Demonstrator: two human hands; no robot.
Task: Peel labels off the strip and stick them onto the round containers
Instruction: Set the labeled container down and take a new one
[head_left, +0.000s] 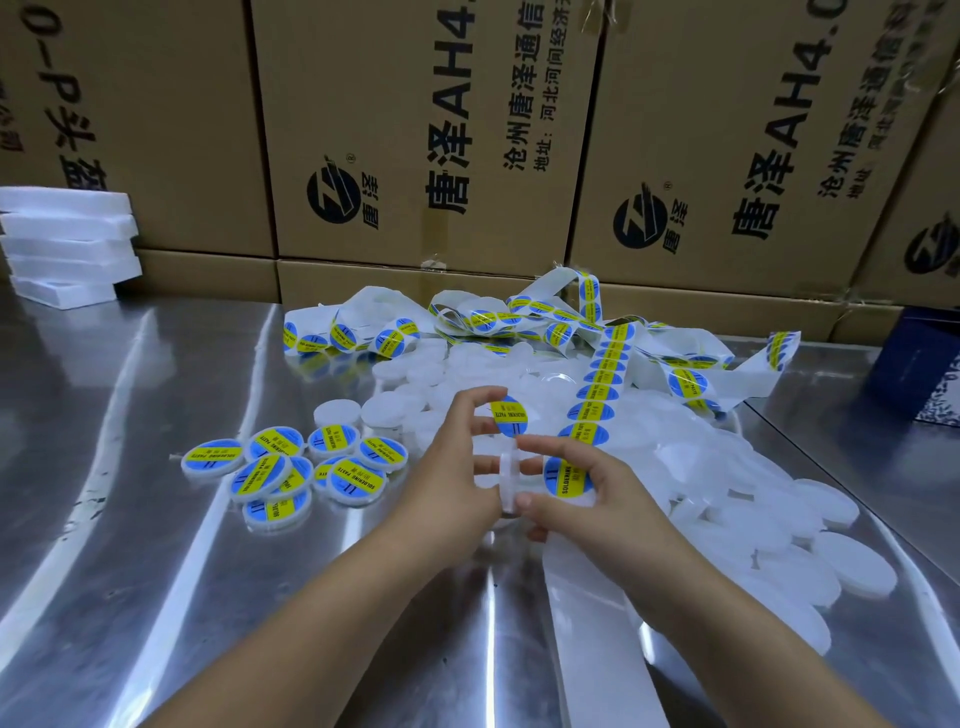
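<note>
Hands meet over the middle of the table (156, 415). We note left hand (457, 462) pinching one peeled label (509, 415) at thumb and forefinger; right hand (587, 499) pinching a white round container (508, 483), held on edge, between thumb and forefinger. Label strip (597, 384) trails toward the far edge; labelled containers (291, 467) cluster left of the hands.

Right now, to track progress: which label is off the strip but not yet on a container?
The label pinched by the left hand, above the bare container the right hand grips; all others are on the strip or on labelled containers.
</note>
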